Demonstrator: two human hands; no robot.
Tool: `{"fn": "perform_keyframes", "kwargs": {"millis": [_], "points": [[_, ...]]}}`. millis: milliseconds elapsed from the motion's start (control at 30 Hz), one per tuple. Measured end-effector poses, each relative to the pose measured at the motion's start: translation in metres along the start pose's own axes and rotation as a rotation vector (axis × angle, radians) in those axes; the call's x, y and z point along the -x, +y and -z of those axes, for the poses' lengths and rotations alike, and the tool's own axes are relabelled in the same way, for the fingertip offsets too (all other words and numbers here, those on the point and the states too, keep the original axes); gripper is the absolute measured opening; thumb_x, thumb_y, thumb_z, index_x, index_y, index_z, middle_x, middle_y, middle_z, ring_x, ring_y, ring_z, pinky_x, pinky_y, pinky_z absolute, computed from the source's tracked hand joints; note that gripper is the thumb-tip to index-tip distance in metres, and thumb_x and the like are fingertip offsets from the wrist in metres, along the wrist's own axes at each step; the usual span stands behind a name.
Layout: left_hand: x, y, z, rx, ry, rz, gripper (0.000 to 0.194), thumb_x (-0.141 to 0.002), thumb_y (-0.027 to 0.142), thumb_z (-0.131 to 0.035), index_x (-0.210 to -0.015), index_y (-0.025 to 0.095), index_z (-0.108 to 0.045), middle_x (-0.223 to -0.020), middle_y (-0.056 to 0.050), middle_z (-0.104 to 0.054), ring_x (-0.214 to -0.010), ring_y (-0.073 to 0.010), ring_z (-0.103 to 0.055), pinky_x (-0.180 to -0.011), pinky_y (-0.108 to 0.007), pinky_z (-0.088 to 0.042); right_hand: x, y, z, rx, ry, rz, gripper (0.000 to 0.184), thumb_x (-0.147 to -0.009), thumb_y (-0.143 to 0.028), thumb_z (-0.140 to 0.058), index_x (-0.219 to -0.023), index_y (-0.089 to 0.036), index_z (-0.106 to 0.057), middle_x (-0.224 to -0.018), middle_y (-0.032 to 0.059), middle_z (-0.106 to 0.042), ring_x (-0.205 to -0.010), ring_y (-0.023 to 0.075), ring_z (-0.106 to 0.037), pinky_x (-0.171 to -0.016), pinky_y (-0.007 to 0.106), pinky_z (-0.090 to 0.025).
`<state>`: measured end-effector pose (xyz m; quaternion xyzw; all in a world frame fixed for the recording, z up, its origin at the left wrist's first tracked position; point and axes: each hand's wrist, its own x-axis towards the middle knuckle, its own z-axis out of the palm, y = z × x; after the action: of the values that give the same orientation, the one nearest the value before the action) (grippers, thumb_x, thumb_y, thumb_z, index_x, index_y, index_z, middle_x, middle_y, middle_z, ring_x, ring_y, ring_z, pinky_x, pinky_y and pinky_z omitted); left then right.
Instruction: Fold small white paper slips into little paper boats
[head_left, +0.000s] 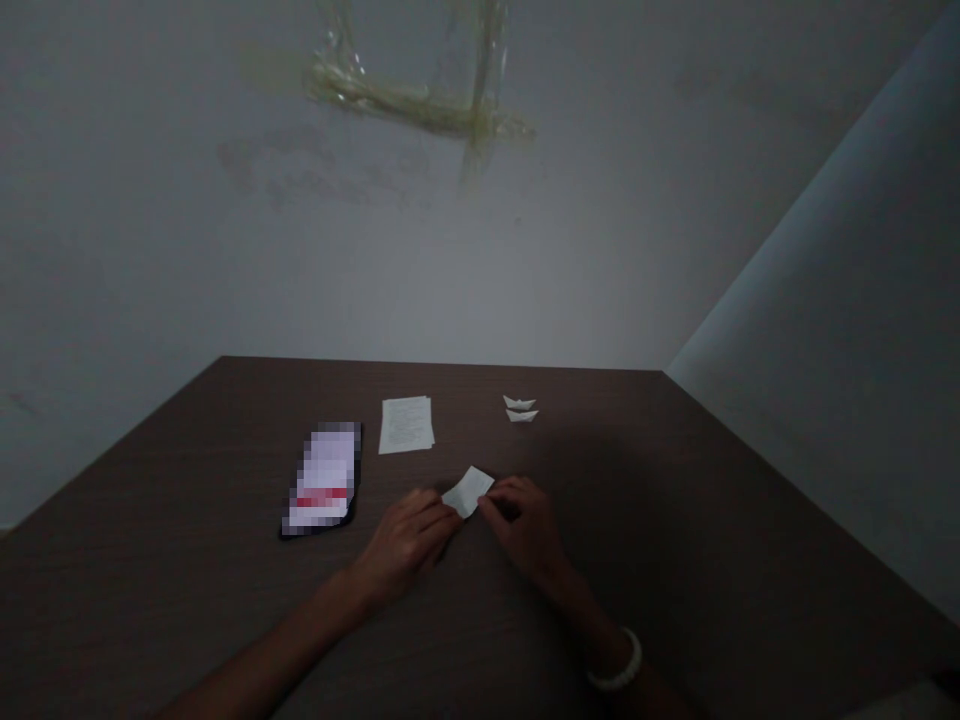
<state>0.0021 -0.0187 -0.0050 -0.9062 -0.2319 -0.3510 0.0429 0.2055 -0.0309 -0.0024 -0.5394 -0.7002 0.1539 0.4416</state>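
Observation:
A small piece of white paper (469,491) is held tilted between my two hands, just above or on the dark table. My left hand (414,532) grips its lower left corner, thumb side hidden beneath. On the other side, my right hand (523,522) pinches the right edge between thumb and fingers. Beyond them lie two folded paper boats (520,409), one close behind the other. A short stack of white paper sheets (406,425) with faint print rests farther back, left of the held piece.
A phone (322,480) with a lit, blurred screen lies on the brown wooden table (247,420), left of my hands. The wall (480,290) rises at the table's far edge, with yellowed tape (405,108) higher up. Another wall (825,330) borders the right side.

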Motion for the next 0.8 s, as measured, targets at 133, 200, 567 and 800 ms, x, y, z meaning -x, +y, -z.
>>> {"fn": "perform_keyframes", "kwargs": {"millis": [133,200,567,800], "points": [[0.0004,0.0005,0.0001,-0.019,-0.021,-0.039,0.023,-0.095,0.013,-0.042,-0.099,0.014,-0.065,-0.082,-0.007,-0.07,-0.072,-0.0172,-0.058,-0.063,-0.03,-0.044,0.0009,0.0008,-0.0046,-0.009,-0.018,0.003,0.006,-0.075,-0.016,-0.069,-0.071,-0.02,-0.07,-0.077,0.0021,-0.069,-0.074,0.0166,-0.062,-0.072,0.028,-0.045],[0.0002,0.0005,-0.0003,0.003,-0.022,-0.066,0.023,-0.095,0.013,-0.042,-0.1,0.013,-0.065,-0.084,-0.008,-0.071,-0.072,-0.0168,-0.059,-0.063,-0.029,-0.046,0.0011,0.0012,-0.0059,-0.007,-0.021,0.003,0.006,-0.074,-0.015,-0.069,-0.071,-0.02,-0.07,-0.077,0.0018,-0.069,-0.073,0.0165,-0.061,-0.072,0.028,-0.045],[-0.0021,0.0018,-0.0001,0.056,-0.05,-0.114,0.025,-0.094,0.012,-0.041,-0.101,0.015,-0.065,-0.086,-0.007,-0.072,-0.072,-0.0166,-0.062,-0.063,-0.029,-0.049,0.0023,0.0079,-0.0091,0.023,-0.053,-0.044,0.006,-0.07,-0.016,-0.072,-0.074,-0.02,-0.07,-0.073,0.0024,-0.069,-0.071,0.0172,-0.061,-0.066,0.027,-0.045],[-0.0015,-0.001,0.0007,0.117,0.015,0.142,0.012,-0.092,0.021,-0.052,-0.096,0.019,-0.063,-0.081,-0.004,-0.068,-0.075,-0.017,-0.061,-0.07,-0.03,-0.049,0.0003,0.009,-0.0046,-0.008,-0.072,-0.089,0.002,-0.073,-0.017,-0.068,-0.073,-0.019,-0.07,-0.069,0.0019,-0.067,-0.063,0.0149,-0.061,-0.062,0.025,-0.045]]}}
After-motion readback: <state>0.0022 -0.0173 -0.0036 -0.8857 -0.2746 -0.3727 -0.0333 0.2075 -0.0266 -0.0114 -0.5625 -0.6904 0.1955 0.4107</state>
